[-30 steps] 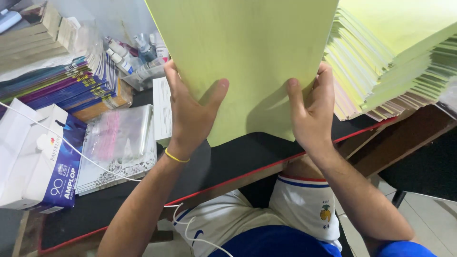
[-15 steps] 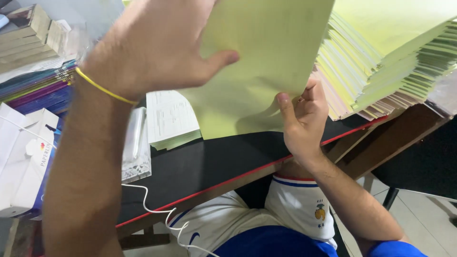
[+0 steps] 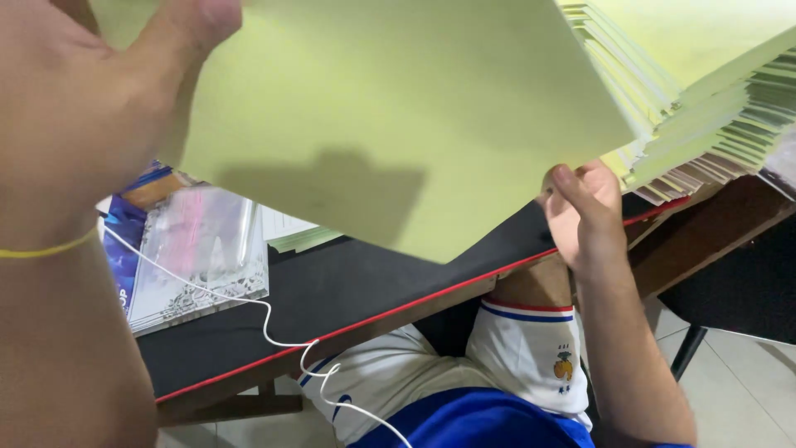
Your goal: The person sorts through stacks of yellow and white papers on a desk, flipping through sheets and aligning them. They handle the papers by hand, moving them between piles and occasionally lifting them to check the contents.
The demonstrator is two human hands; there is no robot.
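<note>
Centrally: one large pale-green sheet [image 3: 398,124], tilted, filling most of the view above the desk [image 3: 348,286].

Right hand [image 3: 584,211]: fingers curled, pinching the sheet's lower right edge, thumb on top.

Left hand [image 3: 91,99]: close to the camera, fingers spread and loosely open, thumb against the sheet's upper left part; whether it grips cannot be told. Yellow band [image 3: 41,247] on its wrist.

Stack [image 3: 705,108] of like green sheets: right, fanned, just beside the right hand.

Clear packet [image 3: 203,249]: on the desk, left, partly hidden by the sheet and left arm.

White cable [image 3: 282,332]: runs across the packet and over the desk's red-trimmed edge.
</note>
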